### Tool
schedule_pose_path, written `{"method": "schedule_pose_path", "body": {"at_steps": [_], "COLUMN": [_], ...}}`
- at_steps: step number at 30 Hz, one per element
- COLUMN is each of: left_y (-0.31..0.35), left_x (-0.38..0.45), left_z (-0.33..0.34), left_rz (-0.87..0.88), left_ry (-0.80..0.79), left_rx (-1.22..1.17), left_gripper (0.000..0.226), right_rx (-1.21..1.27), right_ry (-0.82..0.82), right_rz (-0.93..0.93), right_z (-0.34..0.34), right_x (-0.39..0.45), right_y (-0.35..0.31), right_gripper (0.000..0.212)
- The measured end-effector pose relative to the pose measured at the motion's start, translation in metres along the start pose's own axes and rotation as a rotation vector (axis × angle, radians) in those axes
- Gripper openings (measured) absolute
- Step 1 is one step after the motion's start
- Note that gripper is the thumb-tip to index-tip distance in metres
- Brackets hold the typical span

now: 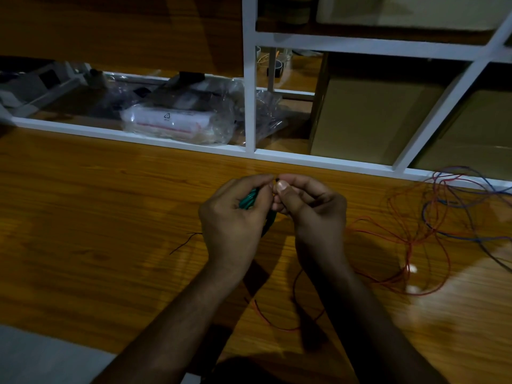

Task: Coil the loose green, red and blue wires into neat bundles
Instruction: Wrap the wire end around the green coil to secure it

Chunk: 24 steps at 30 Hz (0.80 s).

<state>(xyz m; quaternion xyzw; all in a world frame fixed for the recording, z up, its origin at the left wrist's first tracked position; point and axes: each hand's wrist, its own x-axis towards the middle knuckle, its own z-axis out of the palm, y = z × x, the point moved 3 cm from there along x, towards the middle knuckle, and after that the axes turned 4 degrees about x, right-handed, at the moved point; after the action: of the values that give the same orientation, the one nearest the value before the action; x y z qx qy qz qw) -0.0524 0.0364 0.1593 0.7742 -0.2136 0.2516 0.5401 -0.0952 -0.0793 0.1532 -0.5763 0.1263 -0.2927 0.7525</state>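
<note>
My left hand (232, 217) grips a coiled bundle of green wire (248, 200) above the middle of the wooden table (97, 206). My right hand (307, 206) meets it fingertip to fingertip and pinches something small at the bundle's top, probably the wire's end; what exactly is hidden. A thin dark wire tail (182, 243) lies on the table left of my left wrist. Loose red wire (410, 245) sprawls to the right and runs under my right forearm. Loose blue wire (457, 214) lies tangled with it near the right edge.
A white-framed shelf (249, 79) stands along the table's far edge. It holds clear plastic bags with packaged items (171, 121) and cardboard boxes (368, 120). The near table edge is at the lower left.
</note>
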Motion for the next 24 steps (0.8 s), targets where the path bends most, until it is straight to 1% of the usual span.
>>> {"method": "schedule_pose_path", "body": {"at_steps": [24], "left_y": [0.0021], "left_x": [-0.001], "left_z": [0.0017], "left_rz": [-0.034], "left_ry": [0.021], "left_rx": [-0.018], "left_gripper": [0.014], "right_rx": [0.012], "right_ry": [0.0], "right_rz": [-0.006], "right_z": [0.0052], "right_x": [-0.0024], "right_y": [-0.0024], "right_gripper": [0.011]}}
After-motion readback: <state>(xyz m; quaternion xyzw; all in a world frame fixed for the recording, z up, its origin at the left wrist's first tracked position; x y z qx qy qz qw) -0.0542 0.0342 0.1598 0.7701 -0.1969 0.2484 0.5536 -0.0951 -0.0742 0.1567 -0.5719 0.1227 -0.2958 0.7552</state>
